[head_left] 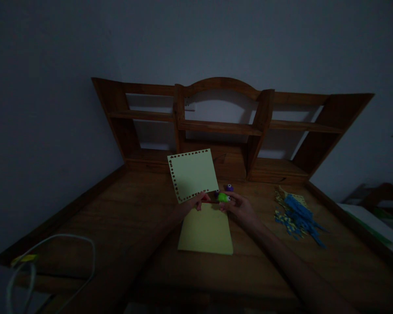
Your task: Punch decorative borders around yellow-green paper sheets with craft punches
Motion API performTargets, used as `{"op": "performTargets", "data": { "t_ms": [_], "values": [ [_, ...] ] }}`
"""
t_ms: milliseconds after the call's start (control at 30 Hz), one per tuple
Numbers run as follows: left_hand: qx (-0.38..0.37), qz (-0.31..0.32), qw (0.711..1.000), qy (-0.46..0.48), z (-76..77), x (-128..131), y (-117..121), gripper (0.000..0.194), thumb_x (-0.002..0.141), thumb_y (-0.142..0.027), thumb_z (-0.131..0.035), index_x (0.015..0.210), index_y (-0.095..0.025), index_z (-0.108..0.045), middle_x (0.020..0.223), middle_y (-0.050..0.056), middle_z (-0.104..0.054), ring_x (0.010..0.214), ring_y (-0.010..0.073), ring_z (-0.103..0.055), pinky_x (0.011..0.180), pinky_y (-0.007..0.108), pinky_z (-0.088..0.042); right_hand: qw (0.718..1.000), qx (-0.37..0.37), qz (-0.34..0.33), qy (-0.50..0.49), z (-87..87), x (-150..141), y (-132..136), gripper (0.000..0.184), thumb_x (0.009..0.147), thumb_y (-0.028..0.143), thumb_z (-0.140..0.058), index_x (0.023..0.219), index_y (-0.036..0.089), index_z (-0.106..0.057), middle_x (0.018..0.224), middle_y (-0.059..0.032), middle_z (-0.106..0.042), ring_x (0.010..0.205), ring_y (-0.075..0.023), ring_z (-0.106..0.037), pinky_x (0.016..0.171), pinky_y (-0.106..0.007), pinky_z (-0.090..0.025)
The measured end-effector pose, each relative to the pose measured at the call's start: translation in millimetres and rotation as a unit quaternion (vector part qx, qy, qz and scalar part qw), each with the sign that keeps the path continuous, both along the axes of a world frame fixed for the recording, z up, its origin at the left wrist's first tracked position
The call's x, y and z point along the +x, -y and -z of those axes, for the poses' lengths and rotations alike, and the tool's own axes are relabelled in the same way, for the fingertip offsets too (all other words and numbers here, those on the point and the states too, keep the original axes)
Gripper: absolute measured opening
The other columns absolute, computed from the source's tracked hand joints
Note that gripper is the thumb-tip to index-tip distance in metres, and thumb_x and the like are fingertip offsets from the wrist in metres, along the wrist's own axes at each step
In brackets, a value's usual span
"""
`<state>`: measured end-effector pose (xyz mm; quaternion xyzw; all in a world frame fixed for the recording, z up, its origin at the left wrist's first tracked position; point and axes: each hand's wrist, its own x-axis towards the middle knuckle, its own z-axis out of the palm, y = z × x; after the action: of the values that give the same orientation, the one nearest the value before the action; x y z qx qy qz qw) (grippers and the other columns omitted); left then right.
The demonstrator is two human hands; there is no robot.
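Dim light covers a wooden desk (118,209), where the right hand (239,206), the nearer one, has its fingers closed around a green craft punch (222,197) lying crosswise by the upper right corner of a yellow sheet (205,231). Left hand (200,200) fingers curl at that sheet's top edge, grip unclear; beyond sit purple punches (229,188) and a border-punched sheet (194,173).

Wooden desk (118,209), plain yellow sheet (205,231) near the front; blue shreds (298,211), yellow scraps (288,224) toward the right
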<state>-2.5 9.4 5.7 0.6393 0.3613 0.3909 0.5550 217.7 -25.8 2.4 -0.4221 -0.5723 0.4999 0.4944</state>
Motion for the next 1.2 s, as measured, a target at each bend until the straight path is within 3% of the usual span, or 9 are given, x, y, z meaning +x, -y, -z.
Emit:
{"op": "performTargets", "data": {
  "t_ms": [267, 600, 767, 1200],
  "values": [
    [0.018, -0.009, 0.999, -0.027, 5.3, -0.4, -4.9, 0.046, 0.085, -0.057, -0.043, 0.090, -0.020, -0.071, 0.050, -0.003, -0.044, 0.053, 0.0141, -0.045, 0.063, 0.027, -0.040, 1.000, 0.001, -0.001, -0.021, 0.1, -1.4, 0.6, 0.046, 0.068, 0.033, -0.078, 0.111, 0.024, -0.064, 0.078, -0.0016, -0.071, 0.067, -0.0173, -0.065, 0.068, -0.031, -0.049],
    [0.033, -0.024, 0.998, -0.055, -0.9, -3.2, -0.9, 0.050, 0.085, -0.058, -0.042, 0.100, -0.022, -0.073, 0.055, -0.002, -0.046, 0.055, 0.0146, -0.044, 0.063, 0.028, -0.039, 0.999, 0.016, -0.016, -0.026, -10.6, -4.4, 7.4, 0.042, 0.071, 0.036, -0.074, 0.111, 0.026, -0.066, 0.101, -0.0053, -0.070, 0.081, -0.0189, -0.067, 0.076, -0.035, -0.052],
    [0.031, -0.033, 0.998, -0.045, 4.5, -3.0, -2.8, 0.048, 0.084, -0.058, -0.044, 0.097, -0.022, -0.074, 0.053, -0.002, -0.045, 0.053, 0.0141, -0.043, 0.058, 0.027, -0.038, 0.999, 0.012, -0.020, -0.031, -9.4, -4.4, 7.2, 0.042, 0.070, 0.032, -0.076, 0.111, 0.026, -0.065, 0.098, -0.0044, -0.070, 0.083, -0.0187, -0.065, 0.076, -0.034, -0.051],
    [0.028, -0.020, 0.998, -0.060, 4.5, -2.6, -2.6, 0.048, 0.085, -0.058, -0.044, 0.101, -0.023, -0.072, 0.057, -0.002, -0.048, 0.062, 0.0158, -0.050, 0.069, 0.028, -0.041, 0.997, -0.007, 0.003, -0.075, -0.6, -1.2, -0.9, 0.046, 0.065, 0.030, -0.080, 0.108, 0.024, -0.064, 0.100, -0.0038, -0.070, 0.089, -0.0201, -0.064, 0.078, -0.034, -0.050]
  ]
}}
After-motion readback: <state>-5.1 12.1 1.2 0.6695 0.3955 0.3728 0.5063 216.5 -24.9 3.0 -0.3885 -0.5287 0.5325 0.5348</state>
